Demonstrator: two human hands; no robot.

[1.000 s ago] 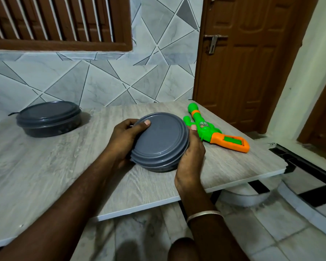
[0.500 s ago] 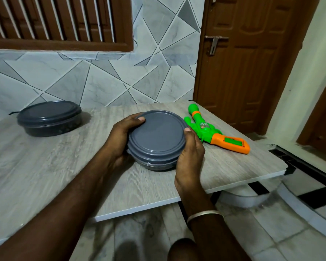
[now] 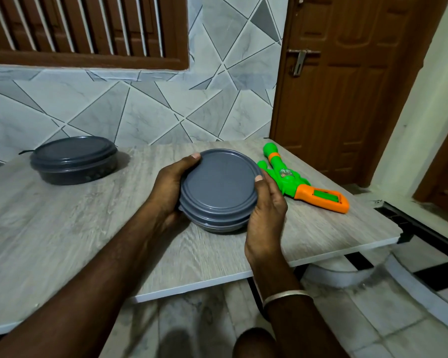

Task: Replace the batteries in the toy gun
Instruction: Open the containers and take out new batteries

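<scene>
the left grip [image 3: 170, 188] and right grip [image 3: 267, 210] are clasping the tub [image 3: 219, 184] by its sides, settling it flat on the surface [image 3: 88, 241] after tilting it, likely for opening, while the gun [image 3: 290, 182] is lying just beside it.

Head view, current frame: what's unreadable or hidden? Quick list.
All head view.
1. Contents of the round grey lidded plastic container: opaque lid on.
2. Contents of the darker round lidded container far left: lid on, wall too dim.
3. Battery cover on the green and orange plastic toy gun: none shows on its upper side; one edge sits behind the right hand.
4. Fingers of the left hand: behind the grey container; only the thumb shows.
</scene>
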